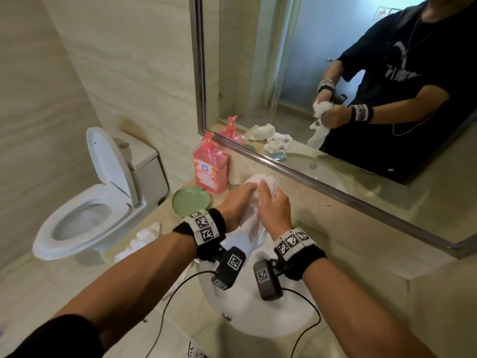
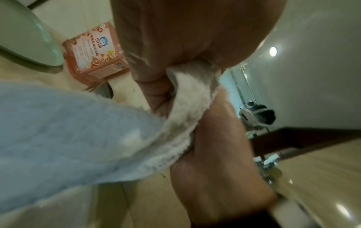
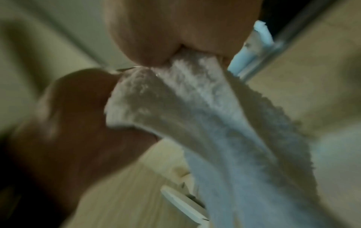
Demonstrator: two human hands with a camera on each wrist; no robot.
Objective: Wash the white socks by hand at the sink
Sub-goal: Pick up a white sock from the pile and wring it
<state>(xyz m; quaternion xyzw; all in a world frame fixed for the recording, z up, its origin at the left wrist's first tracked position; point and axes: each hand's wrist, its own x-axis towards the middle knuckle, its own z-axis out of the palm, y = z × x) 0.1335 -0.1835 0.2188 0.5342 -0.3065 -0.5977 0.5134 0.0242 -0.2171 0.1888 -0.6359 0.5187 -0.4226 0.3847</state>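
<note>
Over sink [image 1: 258, 321] — sock [image 1: 254, 226] bunched between hands [image 1: 258, 202]

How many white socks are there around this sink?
2 clearly: one sock gripped by the left hand and right hand above the sink, one crumpled heap at the counter's left edge. It may be several; others may be hidden.

Soap bottle [image 1: 210, 167] & green dish [image 1: 192, 200] crowd counter's left.
</note>
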